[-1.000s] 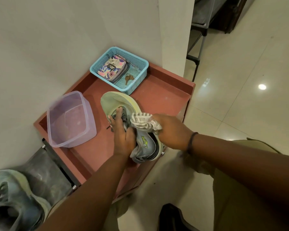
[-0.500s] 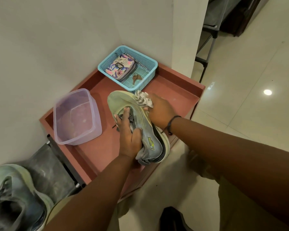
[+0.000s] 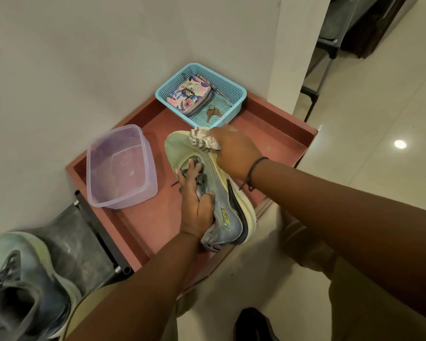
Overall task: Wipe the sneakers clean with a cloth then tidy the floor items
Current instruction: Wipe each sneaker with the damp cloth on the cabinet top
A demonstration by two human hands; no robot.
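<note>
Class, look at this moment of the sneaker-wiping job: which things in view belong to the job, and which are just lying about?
Belonging to the job:
- sneaker, gripped by the left hand
- striped cloth, held by the right hand against the sneaker's toe
- second sneaker, lower left

Just lying about:
- purple plastic tub
- blue basket holding a floral pouch and keys
- red tray

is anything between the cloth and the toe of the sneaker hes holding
Nothing visible. The right hand presses the striped cloth straight onto the toe end of the sneaker, while the left hand grips its upper.
</note>
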